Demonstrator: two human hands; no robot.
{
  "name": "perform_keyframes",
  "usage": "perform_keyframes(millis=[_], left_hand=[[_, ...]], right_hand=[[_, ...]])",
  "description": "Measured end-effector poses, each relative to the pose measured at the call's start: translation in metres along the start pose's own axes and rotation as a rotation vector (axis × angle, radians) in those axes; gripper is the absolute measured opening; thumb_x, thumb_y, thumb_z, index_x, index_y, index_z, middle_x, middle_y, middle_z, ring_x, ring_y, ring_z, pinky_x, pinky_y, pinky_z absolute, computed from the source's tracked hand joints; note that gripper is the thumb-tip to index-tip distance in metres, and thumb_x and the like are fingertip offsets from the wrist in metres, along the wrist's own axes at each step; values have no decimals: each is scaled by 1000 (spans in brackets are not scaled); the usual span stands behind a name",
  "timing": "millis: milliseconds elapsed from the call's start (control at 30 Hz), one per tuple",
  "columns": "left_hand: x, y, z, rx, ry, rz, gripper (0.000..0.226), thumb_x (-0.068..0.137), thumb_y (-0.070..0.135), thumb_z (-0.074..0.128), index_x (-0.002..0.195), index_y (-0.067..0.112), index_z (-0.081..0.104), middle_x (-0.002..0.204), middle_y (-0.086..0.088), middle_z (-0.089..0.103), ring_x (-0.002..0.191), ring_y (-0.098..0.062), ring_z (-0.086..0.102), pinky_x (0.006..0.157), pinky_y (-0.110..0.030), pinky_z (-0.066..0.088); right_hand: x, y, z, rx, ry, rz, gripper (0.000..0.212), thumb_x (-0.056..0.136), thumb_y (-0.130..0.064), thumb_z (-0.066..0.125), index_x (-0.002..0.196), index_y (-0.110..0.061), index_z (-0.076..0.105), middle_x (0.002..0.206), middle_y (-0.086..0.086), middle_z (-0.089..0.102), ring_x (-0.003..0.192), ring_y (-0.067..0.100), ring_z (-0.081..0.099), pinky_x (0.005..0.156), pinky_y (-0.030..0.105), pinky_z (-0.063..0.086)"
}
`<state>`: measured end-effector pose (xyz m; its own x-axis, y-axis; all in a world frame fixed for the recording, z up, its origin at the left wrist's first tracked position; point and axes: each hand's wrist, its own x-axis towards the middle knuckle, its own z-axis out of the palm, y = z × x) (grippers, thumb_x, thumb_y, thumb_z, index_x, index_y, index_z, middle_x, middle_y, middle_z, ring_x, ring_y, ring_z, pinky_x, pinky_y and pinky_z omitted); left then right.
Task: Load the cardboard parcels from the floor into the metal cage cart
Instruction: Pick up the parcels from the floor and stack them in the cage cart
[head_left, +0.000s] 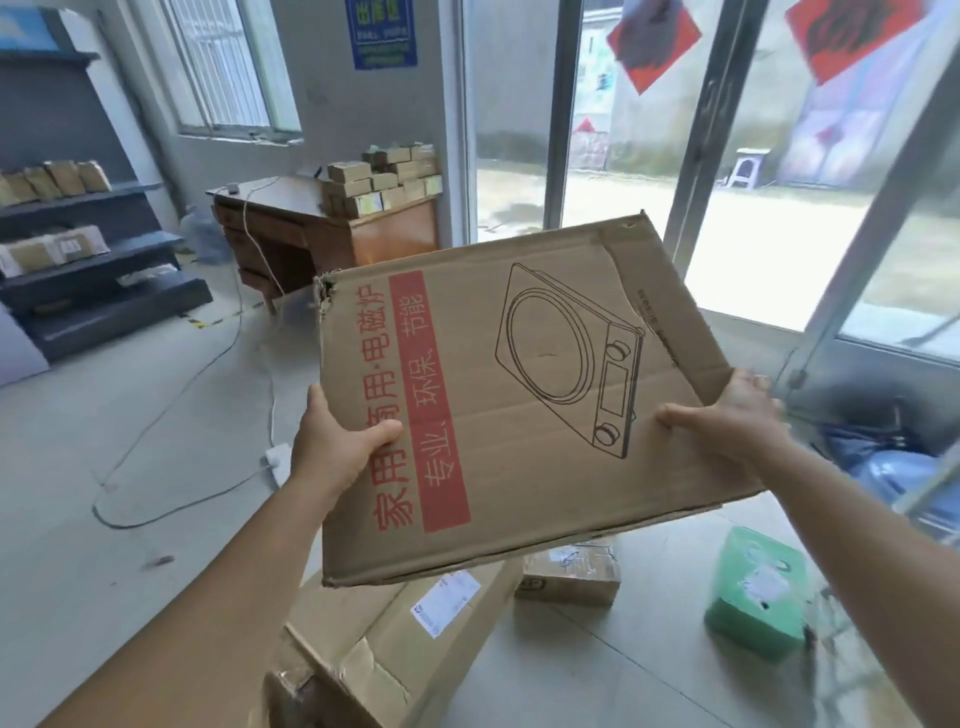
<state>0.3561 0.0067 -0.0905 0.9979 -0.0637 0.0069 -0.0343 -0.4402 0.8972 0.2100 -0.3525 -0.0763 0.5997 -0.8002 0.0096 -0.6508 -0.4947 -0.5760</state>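
A flat cardboard box (519, 395) with red print and a line drawing of a cooker is held up in the air in front of me, tilted. My left hand (337, 441) grips its left edge, thumb on the printed face. My right hand (727, 415) grips its right edge, thumb on top. Below it on the floor lie a long cardboard parcel (405, 634), a small taped brown parcel (571, 571) and a green parcel (756, 592). Blurred metal bars (935, 483) show at the right edge; I cannot tell whether they belong to the cage cart.
A wooden desk (311, 234) stacked with small boxes (384, 179) stands at the back. Dark shelves (83, 260) with parcels line the left wall. A white cable (182, 374) runs across the floor. Glass doors (675, 156) are ahead, and blue bags (893, 467) lie at the right.
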Motion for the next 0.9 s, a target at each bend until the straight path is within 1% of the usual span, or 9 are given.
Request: perform_keyframes(millis=[100,200,367,500,600,667,733,800,900], left_hand=[[3,32,43,23,-66,55,69,70,36,84,123,27,41,111,2,63,94,-21,64,82,-46,55],[4,64,90,23,-135,104,76,70,39,84,130,27,39,114,1,62,99,-24,63,84,-51,54],[-6,117,171,-45,-280,190,69,69,33,86,123,26,43,109,0,65,94,-24,66,83,-53,55],[-13,153,231,-112,-411,239,76,64,29,90,127,28,46,108,3,69,93,-21,69,84,-49,56],[-21,180,274,-171,-508,280,69,67,17,88,123,20,48,103,0,70,88,-21,70,75,-40,58],[-28,201,301,-200,-573,310,65,69,14,87,122,16,49,102,-2,69,85,-20,69,69,-35,56],[-34,221,328,-212,-640,344,66,69,15,87,123,17,49,102,-1,68,84,-19,68,70,-36,57],[-41,240,351,-210,-719,373,66,70,17,86,123,20,48,102,0,66,84,-18,67,68,-34,57],[-54,266,384,-205,-830,412,62,69,19,87,117,24,48,103,0,66,87,-21,68,71,-37,58]], right_hand=[[13,33,-39,-6,64,44,103,63,-58,81,138,-6,33,139,16,38,130,38,38,105,51,37],[23,69,-79,6,132,92,104,63,-59,81,141,-8,32,142,15,36,132,37,35,107,52,35],[30,135,-140,42,224,189,106,60,-59,82,141,-13,32,142,13,36,132,35,37,107,48,36],[25,183,-181,55,296,273,114,56,-63,81,146,-17,27,146,12,32,134,37,36,108,53,34],[15,210,-208,45,377,338,115,61,-60,80,149,-18,21,150,10,26,137,37,30,111,53,29],[7,224,-225,33,437,389,114,63,-59,80,149,-17,19,151,11,25,137,37,29,110,52,28],[-2,237,-240,12,490,454,111,64,-59,80,148,-16,22,149,13,27,136,38,31,109,51,29],[-14,247,-253,6,538,524,111,63,-60,80,147,-15,24,148,14,29,135,39,32,110,51,30],[-36,262,-270,0,620,628,112,63,-60,80,148,-15,22,148,14,29,135,38,32,110,51,31]])
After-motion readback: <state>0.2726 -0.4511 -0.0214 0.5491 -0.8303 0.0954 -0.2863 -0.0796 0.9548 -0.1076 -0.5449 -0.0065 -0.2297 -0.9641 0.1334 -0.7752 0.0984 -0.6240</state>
